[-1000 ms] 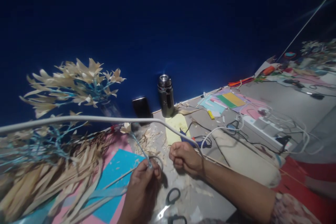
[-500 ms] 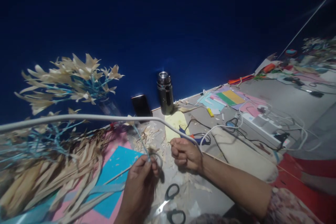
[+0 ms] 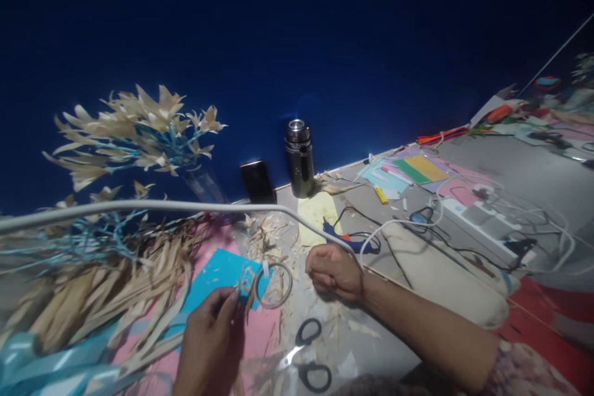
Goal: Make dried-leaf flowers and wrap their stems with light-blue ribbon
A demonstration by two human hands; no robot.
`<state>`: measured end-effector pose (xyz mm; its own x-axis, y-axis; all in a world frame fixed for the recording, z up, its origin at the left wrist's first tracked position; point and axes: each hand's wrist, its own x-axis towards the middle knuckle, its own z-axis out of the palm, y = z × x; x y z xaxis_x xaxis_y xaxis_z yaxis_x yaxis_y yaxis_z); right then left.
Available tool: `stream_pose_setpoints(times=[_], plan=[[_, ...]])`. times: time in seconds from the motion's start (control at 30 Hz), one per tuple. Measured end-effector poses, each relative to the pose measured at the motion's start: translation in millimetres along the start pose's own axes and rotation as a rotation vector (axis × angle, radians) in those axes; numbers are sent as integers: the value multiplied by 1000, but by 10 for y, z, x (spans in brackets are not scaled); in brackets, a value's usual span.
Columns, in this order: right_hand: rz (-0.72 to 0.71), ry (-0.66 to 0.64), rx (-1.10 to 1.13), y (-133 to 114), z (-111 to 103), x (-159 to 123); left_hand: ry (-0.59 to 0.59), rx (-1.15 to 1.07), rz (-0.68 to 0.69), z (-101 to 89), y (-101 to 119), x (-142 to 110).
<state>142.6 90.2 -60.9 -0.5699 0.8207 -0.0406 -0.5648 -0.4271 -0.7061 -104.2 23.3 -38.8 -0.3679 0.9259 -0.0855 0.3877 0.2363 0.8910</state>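
My left hand (image 3: 211, 328) is over the blue sheet (image 3: 223, 263), thumb and fingers pinched together. What they hold, if anything, I cannot make out. Just right of those fingertips lies a thin pale ring (image 3: 290, 288) with a small white tab, like a nearly used-up tape roll. My right hand (image 3: 334, 269) is closed with curled fingers, and its contents are hidden. It rests in front of a blue glue gun (image 3: 341, 240). Between and below the hands lie black-handled scissors (image 3: 310, 333), blades toward the left.
Dry husk strips (image 3: 153, 272) and pale flowers (image 3: 148, 120) on blue stems fill the left. A dark flask (image 3: 299, 164) and a phone (image 3: 257, 182) stand at the blue wall. A white cable (image 3: 185, 205) crosses in front. A power strip (image 3: 482, 229) lies right.
My left hand has moved left and down; the blue stem that was in its fingers no longer shows there. The pale ring is now uncovered. The right hand stays closed in about the same place.
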Motion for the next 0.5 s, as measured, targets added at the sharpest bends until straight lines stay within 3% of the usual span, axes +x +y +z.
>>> stream_pose_setpoints(times=[0.17, 0.27, 0.37, 0.5], plan=[[-1, 133, -161, 44, -1, 55, -20, -7, 37, 194, 109, -12], [10, 156, -169, 48, -6, 85, -132, -25, 90, 290, 308, 66], [-1, 148, -229, 49, 9, 68, -303, 102, 173, 407, 422, 291], [-27, 146, -358, 26, 12, 25, -293, 233, 305, 652, 423, 648]])
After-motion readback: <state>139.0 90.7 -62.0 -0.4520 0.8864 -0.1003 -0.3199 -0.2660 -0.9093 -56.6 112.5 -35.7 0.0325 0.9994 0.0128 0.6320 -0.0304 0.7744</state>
